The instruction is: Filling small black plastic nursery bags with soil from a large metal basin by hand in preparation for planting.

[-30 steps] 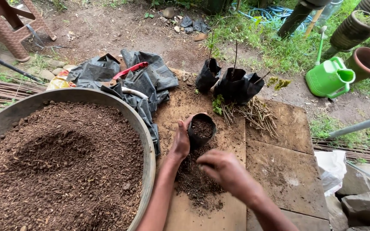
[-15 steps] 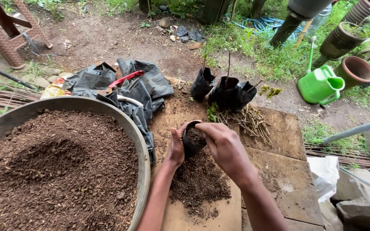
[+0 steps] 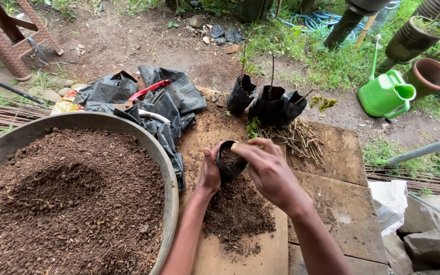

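- Small black grow bag (image 3: 228,164): held upright above the wooden boards (image 3: 332,168), partly filled with dark soil, mouth open upward.
- Left hand (image 3: 210,173): cupped against the bag's left side, thumb up along the rim, fingers wrapped round the wall; closed on the bag.
- Right hand (image 3: 269,170): curved over the bag's right side, fingertips pinching the upper rim; the bag sits between the two hands, touching both.
- Loose soil pile (image 3: 238,214): lies on the boards directly beneath the bag and the wrists.
- Large round metal basin (image 3: 171,188): left of the hands, filled with brown potting mix, its rim near the left forearm.
- Filled black seedling bags (image 3: 268,104): stand at the far edge of the boards, beyond the hands, each with a thin stem.
- Bundle of bare cuttings (image 3: 301,140): lies just beyond the right hand.
- Crumpled black plastic (image 3: 169,102) with red-handled shears (image 3: 148,90): behind the basin.
- Green watering can (image 3: 388,94): on the ground, well apart, far right.
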